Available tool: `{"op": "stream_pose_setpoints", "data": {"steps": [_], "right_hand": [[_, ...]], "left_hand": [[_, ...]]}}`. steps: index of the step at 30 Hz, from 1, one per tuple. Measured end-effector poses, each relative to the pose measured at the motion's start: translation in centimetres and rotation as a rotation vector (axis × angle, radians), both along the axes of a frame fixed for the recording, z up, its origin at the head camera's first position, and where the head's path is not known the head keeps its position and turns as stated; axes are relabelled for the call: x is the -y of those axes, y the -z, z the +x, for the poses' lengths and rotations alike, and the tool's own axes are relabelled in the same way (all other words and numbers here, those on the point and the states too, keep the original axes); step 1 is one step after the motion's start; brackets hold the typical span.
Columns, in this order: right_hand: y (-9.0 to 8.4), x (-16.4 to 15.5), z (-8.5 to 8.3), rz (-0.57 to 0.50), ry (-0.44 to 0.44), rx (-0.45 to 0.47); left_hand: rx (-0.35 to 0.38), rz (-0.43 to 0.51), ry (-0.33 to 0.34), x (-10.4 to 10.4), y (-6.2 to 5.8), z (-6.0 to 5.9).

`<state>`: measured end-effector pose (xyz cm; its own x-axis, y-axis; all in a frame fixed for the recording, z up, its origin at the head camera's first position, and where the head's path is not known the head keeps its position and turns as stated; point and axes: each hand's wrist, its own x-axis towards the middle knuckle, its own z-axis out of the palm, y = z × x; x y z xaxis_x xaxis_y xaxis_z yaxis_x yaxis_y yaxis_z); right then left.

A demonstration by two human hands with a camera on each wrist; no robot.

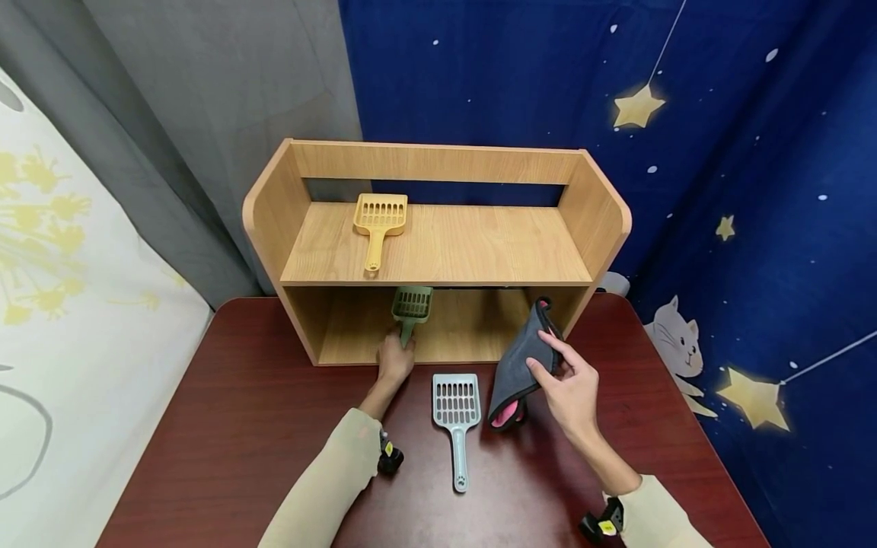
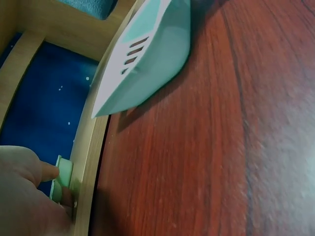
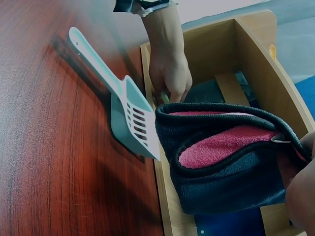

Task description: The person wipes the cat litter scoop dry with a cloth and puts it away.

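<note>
My left hand (image 1: 396,361) grips the handle of a dark green litter scoop (image 1: 407,329), whose slotted head is inside the shelf's lower compartment. In the left wrist view only a bit of the green handle (image 2: 64,171) shows beside the fingers. On the right, my right hand (image 1: 574,387) pinches a folded cloth (image 1: 514,369), dark grey outside and pink inside, held up in front of the lower compartment's right part. Between the two hands a pale blue-grey litter scoop (image 1: 459,457) lies on the table, its handle toward me.
The two-level wooden shelf (image 1: 479,243) stands at the back of the dark red table (image 1: 240,426). A yellow litter scoop (image 1: 375,247) lies on its upper board, left of the middle. Grey and blue star-patterned curtains (image 1: 479,68) hang behind.
</note>
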<state>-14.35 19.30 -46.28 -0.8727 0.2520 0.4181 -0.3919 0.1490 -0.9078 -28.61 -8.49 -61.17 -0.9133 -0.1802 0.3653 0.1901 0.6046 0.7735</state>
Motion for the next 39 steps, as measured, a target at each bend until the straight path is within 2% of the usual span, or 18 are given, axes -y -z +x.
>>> {"op": "stream_pose_setpoints", "data": {"steps": [3,5,9,11,14,15,17,18,21,22,25,28,29,31,32,36,39], "right_hand": [[0.0,0.1,0.0,-0.004,-0.004,-0.002],[0.0,0.1,-0.1,-0.006,-0.006,-0.005],[0.0,0.1,-0.1,-0.001,-0.005,-0.013],[-0.1,0.2,-0.1,0.002,-0.001,-0.012],[-0.2,0.2,0.0,0.001,-0.003,-0.006],[-0.2,0.2,0.0,0.0,-0.005,-0.005],[-0.1,0.2,-0.2,0.003,-0.006,-0.003],[0.1,0.1,-0.3,0.005,-0.005,-0.003],[0.9,-0.3,-0.9,0.01,-0.001,-0.007],[1.1,-0.4,-1.1,0.011,0.0,-0.009],[1.5,-0.9,-1.6,0.016,-0.006,-0.015],[1.3,-1.5,-1.7,0.033,-0.022,-0.031],[1.3,-1.7,-1.8,0.042,-0.028,-0.036],[1.1,-2.1,-1.9,0.059,-0.041,-0.046],[1.0,-2.3,-2.0,0.067,-0.045,-0.05],[0.7,-2.9,-2.0,0.089,-0.06,-0.05],[0.5,-3.3,-1.9,0.101,-0.064,-0.049]], "left_hand": [[-0.003,0.048,0.003,-0.3,0.4,-0.4],[-0.01,0.053,0.002,-0.4,0.7,-0.7],[-0.008,0.043,0.001,-0.6,0.6,-0.6],[0.018,0.026,0.012,-0.6,-0.1,-0.2],[0.03,-0.036,0.016,-0.8,-0.4,0.0],[0.038,-0.046,0.024,-0.8,-0.9,0.3],[0.054,-0.041,0.041,-0.8,-1.8,0.8],[0.049,-0.047,0.043,-0.8,-1.8,0.8],[0.086,-0.007,0.072,-0.7,-3.5,1.9],[0.067,-0.025,0.071,-0.5,-2.9,1.7],[0.037,-0.076,0.061,-0.4,-3.0,2.3],[0.0,-0.138,0.045,-0.4,-3.5,3.1],[0.008,-0.14,0.049,-0.5,-4.4,3.7],[0.002,-0.177,0.059,-0.5,-4.9,4.3],[0.01,-0.178,0.075,-0.6,-5.7,4.9],[0.001,-0.228,0.129,-0.6,-6.9,6.8],[0.017,-0.23,0.164,-0.8,-7.6,8.5]]}}
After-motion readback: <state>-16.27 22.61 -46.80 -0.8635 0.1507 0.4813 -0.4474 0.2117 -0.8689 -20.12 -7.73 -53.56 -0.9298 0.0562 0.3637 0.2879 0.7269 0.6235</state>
